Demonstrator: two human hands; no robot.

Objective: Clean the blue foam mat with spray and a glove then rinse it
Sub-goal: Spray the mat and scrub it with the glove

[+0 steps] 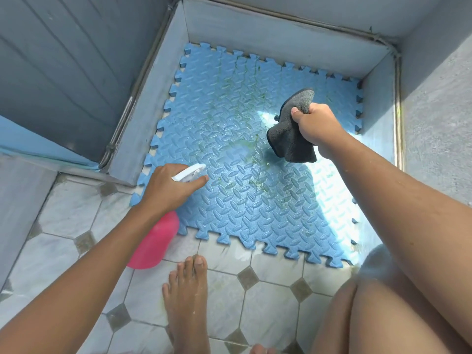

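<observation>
The blue foam mat (255, 200), streaked with greenish grime (245, 139), lies flat in a grey-walled recess (281, 34), its near edge reaching onto the pale tiled floor (229, 290). Over its near left corner the left hand (168, 187) is curled round the white trigger head (190, 172) of a pink spray bottle (155, 244), whose contents cannot be made out. The right hand (314, 123) clenches a dark grey glove (291, 139) over the mat's sunlit far right part.
</observation>
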